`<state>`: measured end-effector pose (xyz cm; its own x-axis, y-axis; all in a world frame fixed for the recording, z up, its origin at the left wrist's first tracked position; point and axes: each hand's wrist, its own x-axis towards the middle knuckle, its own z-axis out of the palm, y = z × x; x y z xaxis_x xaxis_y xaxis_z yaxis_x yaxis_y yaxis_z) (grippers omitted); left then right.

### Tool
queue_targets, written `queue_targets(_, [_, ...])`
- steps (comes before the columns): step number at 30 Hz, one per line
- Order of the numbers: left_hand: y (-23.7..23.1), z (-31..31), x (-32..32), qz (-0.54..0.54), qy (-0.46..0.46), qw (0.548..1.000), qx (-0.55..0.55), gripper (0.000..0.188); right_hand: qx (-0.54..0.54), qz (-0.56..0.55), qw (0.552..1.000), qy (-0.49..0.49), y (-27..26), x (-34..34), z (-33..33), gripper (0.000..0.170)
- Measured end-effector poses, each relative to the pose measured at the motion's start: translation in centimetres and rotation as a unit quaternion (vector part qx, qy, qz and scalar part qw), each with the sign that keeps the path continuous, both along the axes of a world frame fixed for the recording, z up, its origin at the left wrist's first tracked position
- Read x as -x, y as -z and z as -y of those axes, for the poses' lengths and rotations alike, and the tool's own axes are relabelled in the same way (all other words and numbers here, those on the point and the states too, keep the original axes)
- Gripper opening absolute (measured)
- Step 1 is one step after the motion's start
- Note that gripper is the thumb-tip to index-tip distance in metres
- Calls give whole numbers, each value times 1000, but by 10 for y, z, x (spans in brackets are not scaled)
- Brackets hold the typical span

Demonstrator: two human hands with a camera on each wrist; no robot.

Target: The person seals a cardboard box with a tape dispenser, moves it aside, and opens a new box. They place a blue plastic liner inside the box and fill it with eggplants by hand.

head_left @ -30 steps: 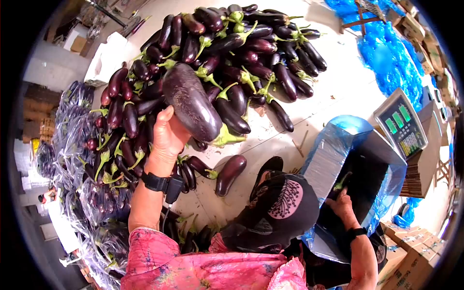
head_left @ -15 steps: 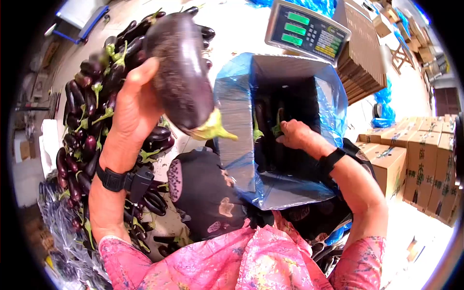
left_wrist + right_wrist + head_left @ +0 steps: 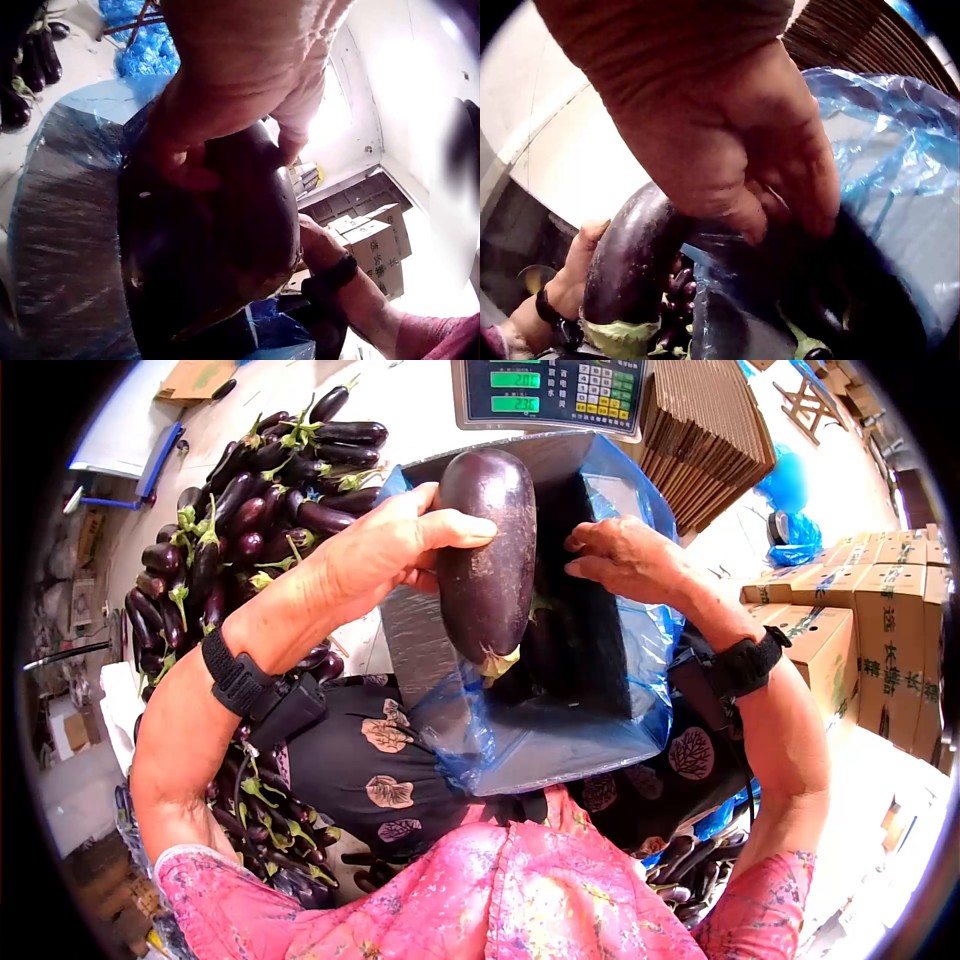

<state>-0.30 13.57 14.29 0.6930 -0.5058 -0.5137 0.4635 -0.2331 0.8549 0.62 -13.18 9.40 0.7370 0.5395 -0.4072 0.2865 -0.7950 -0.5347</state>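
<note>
My left hand (image 3: pixel 390 550) grips a large, dark purple eggplant (image 3: pixel 488 550), thumb across its front. The eggplant hangs with its green cap (image 3: pixel 497 663) downward, over the left side of an open box (image 3: pixel 520 745) lined with blue plastic. Over the box's right side is my right hand (image 3: pixel 635 560), its fingers loosely curled with nothing between them. Inside the box, largely in shadow, lie eggplants; a green cap (image 3: pixel 806 345) shows below the right hand in the right wrist view. In the left wrist view, the left hand (image 3: pixel 232 82) covers the eggplant's upper end.
A heap of eggplants (image 3: pixel 245 510) covers the floor at the left. Beyond the box stands a scale display (image 3: pixel 550 395) with lit green digits, beside a stack of flat cardboard (image 3: pixel 705 445). Closed cartons (image 3: pixel 890 630) stand at the right.
My left hand has brought the large eggplant rightward from above the heap to over the box. The right hand has lifted from an eggplant's stem inside the box. The head view has turned right.
</note>
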Motion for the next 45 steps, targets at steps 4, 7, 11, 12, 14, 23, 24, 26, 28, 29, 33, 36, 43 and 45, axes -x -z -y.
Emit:
queue_targets(4, [3,9,-2,76,26,997,-19,65,7,10,1000,-12,13,2,4,36])
queue_targets(7, [-12,10,-7,194,66,979,-17,65,-31,3,999,14,9,4,4,36])
queue_targets(11, [-27,2,-10,98,6,988,120,57,-248,-198,945,76,5,5,4,57])
queue_targets(12, [-26,-2,-12,118,11,985,127,57,-342,-238,905,83,-7,9,-2,65])
queue_targets(14, [-18,-10,-10,131,16,983,129,57,-504,-296,805,104,-32,23,-22,77])
queue_targets(23, [-6,-82,-2,166,108,978,-67,65,-301,-275,879,247,-44,48,-64,62])
queue_targets(24, [0,-102,4,140,44,989,-15,63,-269,-272,886,262,-46,52,-68,60])
queue_targets(26, [25,-146,24,121,-78,988,63,58,-213,-257,902,273,-44,59,-83,58])
queue_targets(28, [52,-174,60,145,-161,974,65,55,-143,-261,910,287,-23,56,-91,53])
queue_targets(29, [72,-181,80,126,-203,970,41,52,-94,-274,908,304,-3,49,-90,51])
queue_targets(33, [157,-212,179,77,-324,941,-60,39,-183,-271,875,358,96,44,-74,53])
queue_targets(36, [212,-237,252,86,-396,899,-164,32,-171,-269,909,269,130,33,-66,60])
queue_targets(43, [243,-254,362,104,-476,804,-341,27,-159,-287,904,272,119,53,-76,61])
queue_targets(45, [244,-260,376,121,-501,763,-390,25,-149,-290,909,258,112,51,-79,56])
